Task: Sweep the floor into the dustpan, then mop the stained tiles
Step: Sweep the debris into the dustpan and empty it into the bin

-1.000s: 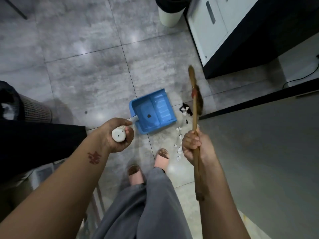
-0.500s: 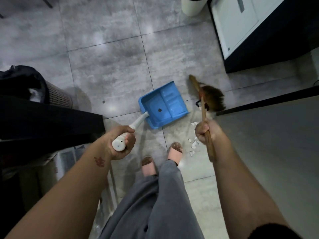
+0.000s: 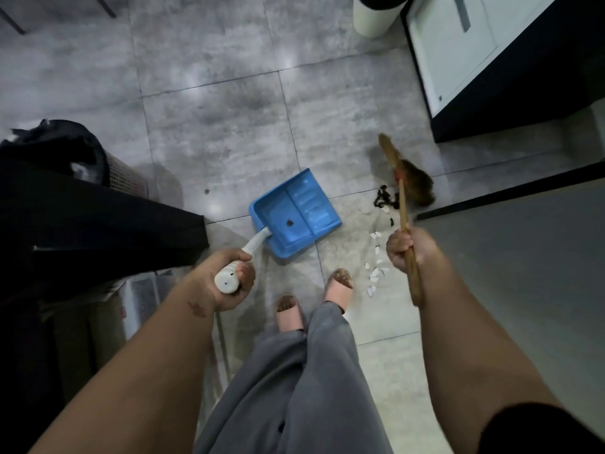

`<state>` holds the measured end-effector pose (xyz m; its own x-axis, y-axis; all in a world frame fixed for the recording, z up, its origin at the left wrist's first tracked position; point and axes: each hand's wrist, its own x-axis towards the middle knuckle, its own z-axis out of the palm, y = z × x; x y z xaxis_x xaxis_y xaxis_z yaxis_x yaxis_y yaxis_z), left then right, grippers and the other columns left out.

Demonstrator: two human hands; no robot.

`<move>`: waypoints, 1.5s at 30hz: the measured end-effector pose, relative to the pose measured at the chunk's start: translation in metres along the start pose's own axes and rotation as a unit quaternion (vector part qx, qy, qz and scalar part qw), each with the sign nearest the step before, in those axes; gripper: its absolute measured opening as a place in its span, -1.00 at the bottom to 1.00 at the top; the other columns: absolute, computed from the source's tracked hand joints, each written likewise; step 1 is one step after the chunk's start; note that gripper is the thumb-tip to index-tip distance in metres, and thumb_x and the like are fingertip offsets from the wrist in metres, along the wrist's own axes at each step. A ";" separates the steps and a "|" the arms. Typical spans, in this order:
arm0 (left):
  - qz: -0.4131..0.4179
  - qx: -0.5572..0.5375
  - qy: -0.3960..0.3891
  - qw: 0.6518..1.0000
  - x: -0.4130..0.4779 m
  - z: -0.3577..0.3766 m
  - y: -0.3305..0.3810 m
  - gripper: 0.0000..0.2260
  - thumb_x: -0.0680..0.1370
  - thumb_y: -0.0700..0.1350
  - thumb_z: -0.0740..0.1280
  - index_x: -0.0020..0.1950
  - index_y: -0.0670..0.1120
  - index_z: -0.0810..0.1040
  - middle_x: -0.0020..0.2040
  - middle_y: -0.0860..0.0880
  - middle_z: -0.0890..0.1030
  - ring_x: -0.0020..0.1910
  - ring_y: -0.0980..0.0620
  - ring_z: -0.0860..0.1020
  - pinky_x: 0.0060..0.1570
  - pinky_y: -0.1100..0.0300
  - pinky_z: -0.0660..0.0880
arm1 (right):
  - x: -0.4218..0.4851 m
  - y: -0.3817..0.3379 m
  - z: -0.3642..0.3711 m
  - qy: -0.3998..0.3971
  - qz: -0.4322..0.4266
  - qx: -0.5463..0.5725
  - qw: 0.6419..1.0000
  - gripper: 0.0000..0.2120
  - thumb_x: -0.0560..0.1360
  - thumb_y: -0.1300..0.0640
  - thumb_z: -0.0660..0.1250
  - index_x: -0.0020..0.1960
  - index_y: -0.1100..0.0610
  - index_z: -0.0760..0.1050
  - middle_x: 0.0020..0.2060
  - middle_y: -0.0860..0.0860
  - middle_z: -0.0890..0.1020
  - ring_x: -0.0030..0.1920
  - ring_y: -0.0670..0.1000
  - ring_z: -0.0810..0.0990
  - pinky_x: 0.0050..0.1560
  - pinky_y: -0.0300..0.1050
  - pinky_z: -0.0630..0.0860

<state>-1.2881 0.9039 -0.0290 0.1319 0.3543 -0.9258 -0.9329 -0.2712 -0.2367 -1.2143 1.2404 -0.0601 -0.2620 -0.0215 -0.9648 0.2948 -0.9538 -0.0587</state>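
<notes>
Two hands are working here, each gripping a tool. On the left hand (image 3: 229, 280) the fingers (image 3: 244, 273) are curling tightly round the capped end of the white dustpan handle (image 3: 253, 245). On the right hand (image 3: 406, 252) the fingers (image 3: 397, 253) are wrapping in a fist round the wooden broom handle (image 3: 403, 211), with the end of the stick running back along the forearm.

From the left hand the handle is sloping down to the blue dustpan (image 3: 294, 208), which is sitting flat on the grey tiled floor (image 3: 212, 126) across a tile joint, its ridged mouth facing the broom side. One dark speck (image 3: 290, 222) is lying inside the pan.

From the right hand the stick is reaching away to the brown broom head (image 3: 415, 185), which is spreading its bristles low at the floor. A small dark clump of debris (image 3: 384, 199) is lying just beside the bristles, between them and the dustpan's mouth and apart from it. White scraps (image 3: 375, 273) are trailing in a loose line from there toward the right slipper (image 3: 340, 286), all outside the pan.

The left slipper (image 3: 288, 311) is standing nearer, and grey trousers (image 3: 294, 388) are filling the lower middle. A woven basket (image 3: 126, 178) is standing at the left behind a black surface (image 3: 98, 224). At the top right a white bin (image 3: 375, 18) is standing next to a white cabinet (image 3: 458, 50), and a plain grey surface with a black edge (image 3: 523, 273) is running along the right.
</notes>
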 end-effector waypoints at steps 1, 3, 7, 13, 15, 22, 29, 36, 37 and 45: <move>0.004 0.002 0.001 1.000 0.001 -0.002 -0.001 -0.90 0.41 -0.21 0.23 -0.25 -0.12 0.31 -0.56 0.01 0.36 -0.68 0.11 0.37 -0.68 0.36 0.37 | 0.007 0.001 -0.001 -0.006 0.011 0.018 1.000 -0.59 0.68 0.00 -0.01 -0.33 0.07 0.16 -0.68 -0.07 0.24 -0.74 -0.16 0.20 -0.73 -0.40 0.11; 0.011 0.001 0.003 1.000 0.001 -0.009 -0.002 -0.90 0.41 -0.21 0.23 -0.25 -0.12 0.31 -0.56 0.01 0.36 -0.67 0.12 0.37 -0.68 0.36 0.37 | 0.012 0.014 -0.001 -0.016 0.029 0.047 0.998 -0.62 0.67 0.04 -0.02 -0.31 0.08 0.17 -0.66 -0.06 0.25 -0.74 -0.16 0.21 -0.73 -0.39 0.12; 0.015 -0.007 0.005 1.000 -0.007 -0.024 0.001 -0.88 0.47 -0.20 0.22 -0.24 -0.11 0.31 -0.56 0.01 0.36 -0.68 0.12 0.37 -0.68 0.38 0.37 | -0.009 0.069 -0.012 -0.014 0.039 0.020 0.999 -0.59 0.69 0.00 -0.03 -0.32 0.06 0.15 -0.67 -0.07 0.22 -0.74 -0.16 0.19 -0.74 -0.39 0.11; 0.026 -0.011 0.022 0.999 -0.006 -0.020 -0.008 -0.86 0.55 -0.17 0.20 -0.19 -0.15 0.32 -0.53 0.00 0.37 -0.67 0.12 0.37 -0.68 0.36 0.38 | -0.072 0.110 -0.032 -0.024 0.015 0.024 0.999 -0.54 0.67 -0.04 0.03 -0.36 0.11 0.24 -0.64 -0.08 0.22 -0.72 -0.15 0.17 -0.74 -0.35 0.10; 0.028 -0.008 0.025 0.999 -0.004 -0.015 -0.014 -0.86 0.56 -0.17 0.20 -0.18 -0.15 0.32 -0.53 0.00 0.37 -0.68 0.12 0.37 -0.68 0.36 0.37 | -0.075 0.105 -0.036 -0.006 -0.005 0.013 1.000 -0.54 0.67 -0.06 0.03 -0.36 0.10 0.24 -0.65 -0.08 0.22 -0.73 -0.15 0.16 -0.74 -0.36 0.09; 0.040 0.027 0.038 0.998 0.005 0.005 -0.028 -0.84 0.55 -0.19 0.20 -0.23 -0.14 0.33 -0.56 0.00 0.36 -0.68 0.11 0.36 -0.68 0.37 0.36 | -0.024 0.084 -0.054 0.062 0.017 -0.003 0.998 -0.56 0.68 -0.05 -0.02 -0.35 0.08 0.17 -0.67 -0.07 0.21 -0.73 -0.14 0.17 -0.71 -0.39 0.08; 0.039 0.041 0.052 0.997 0.006 0.011 -0.029 -0.86 0.54 -0.19 0.22 -0.20 -0.15 0.33 -0.55 -0.01 0.36 -0.67 0.11 0.37 -0.68 0.36 0.37 | -0.046 0.139 -0.055 -0.035 0.040 0.064 0.997 -0.55 0.68 -0.07 -0.01 -0.33 0.09 0.24 -0.67 -0.07 0.24 -0.75 -0.14 0.18 -0.76 -0.37 0.10; 0.038 0.012 0.050 0.998 0.000 0.014 -0.037 -0.89 0.54 -0.22 0.20 -0.18 -0.16 0.33 -0.54 -0.01 0.36 -0.67 0.10 0.37 -0.67 0.36 0.37 | -0.093 0.134 -0.093 0.019 -0.007 0.063 0.998 -0.58 0.67 -0.06 0.04 -0.31 0.09 0.28 -0.64 -0.08 0.21 -0.73 -0.14 0.16 -0.73 -0.39 0.09; 0.040 0.002 0.050 0.998 0.000 0.014 -0.039 -0.89 0.54 -0.22 0.20 -0.18 -0.16 0.33 -0.54 -0.01 0.35 -0.67 0.10 0.37 -0.67 0.35 0.37 | -0.091 0.128 -0.100 0.029 -0.007 0.079 0.996 -0.58 0.67 -0.05 0.04 -0.31 0.09 0.27 -0.64 -0.08 0.22 -0.73 -0.14 0.16 -0.73 -0.39 0.09; 0.047 0.032 0.063 0.996 -0.007 0.007 -0.057 -0.95 0.53 -0.24 0.21 -0.03 -0.18 0.36 -0.53 -0.02 0.37 -0.67 0.11 0.38 -0.67 0.35 0.38 | -0.068 0.141 -0.128 -0.033 0.032 0.248 0.968 -0.61 0.60 0.16 0.04 -0.41 0.13 0.22 -0.67 -0.04 0.25 -0.74 -0.13 0.23 -0.71 -0.38 0.15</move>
<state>-1.2383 0.9229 -0.0073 0.0791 0.2141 -0.9736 -0.9620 -0.2396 -0.1308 -1.0372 1.1453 -0.0352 -0.3202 -0.0893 -0.9431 -0.1607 -0.9760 0.1470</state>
